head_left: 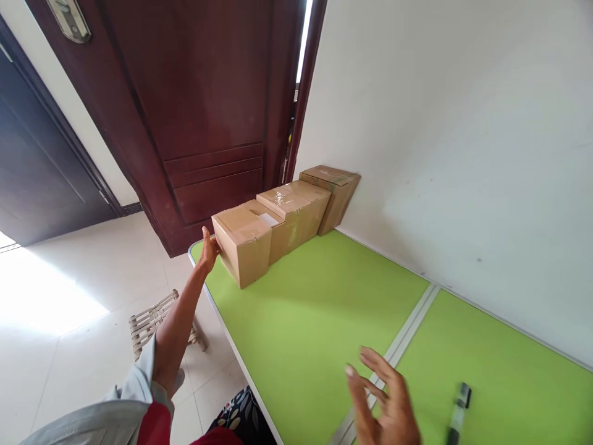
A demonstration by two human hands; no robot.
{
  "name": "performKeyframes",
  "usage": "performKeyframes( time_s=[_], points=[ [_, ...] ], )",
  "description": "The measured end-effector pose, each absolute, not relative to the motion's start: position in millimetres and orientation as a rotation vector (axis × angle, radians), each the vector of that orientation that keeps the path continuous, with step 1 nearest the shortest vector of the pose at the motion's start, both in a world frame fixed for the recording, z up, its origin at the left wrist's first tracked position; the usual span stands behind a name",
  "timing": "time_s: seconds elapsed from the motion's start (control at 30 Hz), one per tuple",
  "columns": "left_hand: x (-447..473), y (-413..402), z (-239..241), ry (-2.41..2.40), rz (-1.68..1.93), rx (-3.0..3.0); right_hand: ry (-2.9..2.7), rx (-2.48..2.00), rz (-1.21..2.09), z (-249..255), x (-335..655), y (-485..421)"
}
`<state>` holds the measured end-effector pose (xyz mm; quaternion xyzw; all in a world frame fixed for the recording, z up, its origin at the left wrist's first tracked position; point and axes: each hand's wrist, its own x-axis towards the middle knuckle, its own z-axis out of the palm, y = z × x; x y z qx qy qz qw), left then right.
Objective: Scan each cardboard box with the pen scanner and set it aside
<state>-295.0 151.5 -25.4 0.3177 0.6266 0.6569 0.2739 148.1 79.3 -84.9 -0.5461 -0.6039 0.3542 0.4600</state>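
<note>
Several brown cardboard boxes stand in a row along the far end of the green table (296, 309). My left hand (210, 252) lies against the outer side of the nearest cardboard box (254, 253), its thumb up and its fingers stretched along the cardboard, partly hidden. Behind that box come a lower box (278, 241), a taped box (306, 216) and, against the wall, a tilted box (340, 198). Over the table's near part, my right hand (386, 402) hovers with fingers apart and nothing in them. A black marker (458, 414) lies to its right.
A white wall (454, 123) borders the table's far side. A dark red door (208, 111) stands slightly ajar beyond the boxes. On the tiled floor at left is a slatted wooden stool (155, 318). A metal seam (412, 324) crosses the tabletop.
</note>
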Motion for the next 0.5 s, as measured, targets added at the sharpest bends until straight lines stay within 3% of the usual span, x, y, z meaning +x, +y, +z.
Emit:
performKeyframes(
  time_s=[0.2, 0.5],
  points=[
    [-219.8, 95.6, -60.8, 1.490, 1.617, 0.977, -1.711, -1.136, 0.916, -92.3, 96.5, 64.4],
    [-126.9, 79.5, -71.6, 1.430, 1.506, 1.061, -1.521, -1.297, 0.967, -105.7, 131.7, 41.0]
  ],
)
